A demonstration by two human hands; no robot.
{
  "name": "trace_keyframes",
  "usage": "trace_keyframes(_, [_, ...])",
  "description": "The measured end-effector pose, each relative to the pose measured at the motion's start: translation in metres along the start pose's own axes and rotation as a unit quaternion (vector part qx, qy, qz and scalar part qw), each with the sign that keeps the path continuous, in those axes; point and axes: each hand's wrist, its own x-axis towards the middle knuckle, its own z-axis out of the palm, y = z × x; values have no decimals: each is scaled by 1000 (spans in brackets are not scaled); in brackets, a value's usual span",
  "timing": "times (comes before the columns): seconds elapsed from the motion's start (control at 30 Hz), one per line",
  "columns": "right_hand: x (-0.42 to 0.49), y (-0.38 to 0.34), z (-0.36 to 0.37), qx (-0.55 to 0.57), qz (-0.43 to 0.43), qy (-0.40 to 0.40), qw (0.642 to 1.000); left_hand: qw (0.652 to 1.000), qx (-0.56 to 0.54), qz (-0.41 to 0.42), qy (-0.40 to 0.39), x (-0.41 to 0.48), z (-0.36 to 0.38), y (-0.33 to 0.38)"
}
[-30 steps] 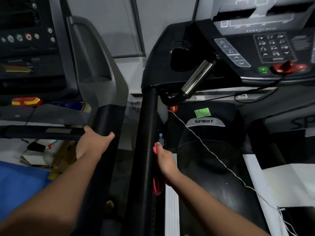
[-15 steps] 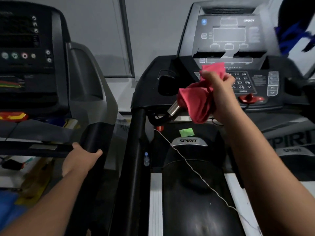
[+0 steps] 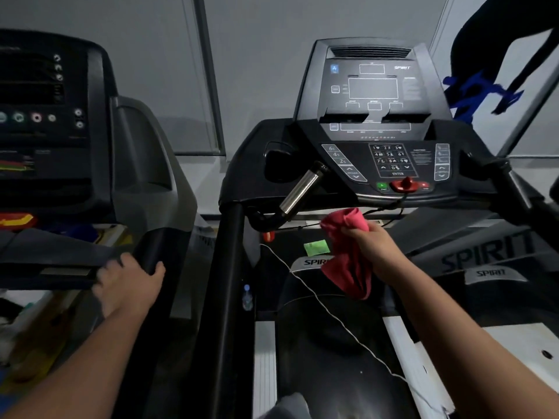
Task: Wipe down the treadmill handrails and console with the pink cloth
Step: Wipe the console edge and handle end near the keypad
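The cloth [image 3: 344, 258] is bunched in the right hand [image 3: 373, 247], held in the air below the console [image 3: 375, 89] and above the motor cover [image 3: 326, 334], touching neither. The fingers are curled tight round its middle, with a tuft above the fist and a longer fold hanging below. It looks light, soft and limp, so it should mould to rails and buttons. It would probably work better wadded into a pad in the palm, or the loose tail will drag.

A chrome grip [image 3: 299, 192] slants just up and left of the cloth. The red safety key [image 3: 403, 185] sits just above it, with a black cord that a wipe could snag. The keypad [image 3: 390, 160] could be pressed by accident. A white cord [image 3: 317, 297] crosses the cover below. The black handrail [image 3: 230, 267] stands between the two hands. The left hand [image 3: 130, 282] grips the rail [image 3: 151, 249] of the next treadmill, thumb hooked round it
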Motion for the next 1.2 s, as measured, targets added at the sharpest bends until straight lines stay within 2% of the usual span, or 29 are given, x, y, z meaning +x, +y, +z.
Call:
trace_keyframes(0.07, [-3,-3,-1,8,-14,-27,999,995,2,84,62,-4,3,8])
trace_keyframes(0.17, [-4,-8,-3,26,-33,-36,998,989,-114,85,48,-11,-1,43])
trace_keyframes(0.23, [-2,-15,-4,31,-38,-54,997,970,-194,142,36,-16,-15,84])
trace_keyframes(0.27, [-1,-20,-3,31,-41,-65,997,949,-236,204,36,-19,-24,107])
trace_keyframes(0.33, [2,-31,-2,48,-55,-86,994,884,-327,333,5,-29,-47,154])
trace_keyframes(0.4, [5,-44,1,93,-62,-100,989,824,-390,401,-87,-37,-72,193])
trace_keyframes(0.5, [9,-61,7,140,-75,-117,980,750,-475,373,-270,-44,-96,228])
trace_keyframes(0.57, [13,-70,8,165,-84,-118,976,689,-543,351,-328,-39,-99,240])
trace_keyframes(0.6, [16,-75,8,170,-90,-116,975,673,-565,341,-335,-34,-101,244])
trace_keyframes(0.7, [29,-86,7,126,-121,-81,981,659,-595,321,-330,-17,-108,252])
trace_keyframes(0.8, [48,-100,13,97,-150,-47,983,664,-594,325,-317,0,-116,260])
trace_keyframes(0.87, [61,-108,19,95,-153,-29,983,659,-583,336,-336,12,-117,262])
trace_keyframes(0.93, [70,-114,23,133,-131,-32,982,606,-598,342,-397,20,-116,258])
trace_keyframes(1.03, [76,-120,27,206,-66,-79,973,482,-677,306,-464,24,-118,251])
trace_keyframes(1.07, [77,-119,29,214,-48,-90,971,471,-694,291,-460,23,-117,251])
trace_keyframes(1.1, [77,-117,32,219,-35,-97,970,488,-700,282,-439,21,-116,252])
trace_keyframes(1.13, [77,-113,35,223,-27,-99,969,537,-692,281,-391,19,-118,255])
trace_keyframes(1.2, [74,-104,39,236,-21,-101,966,651,-650,302,-249,16,-123,260])
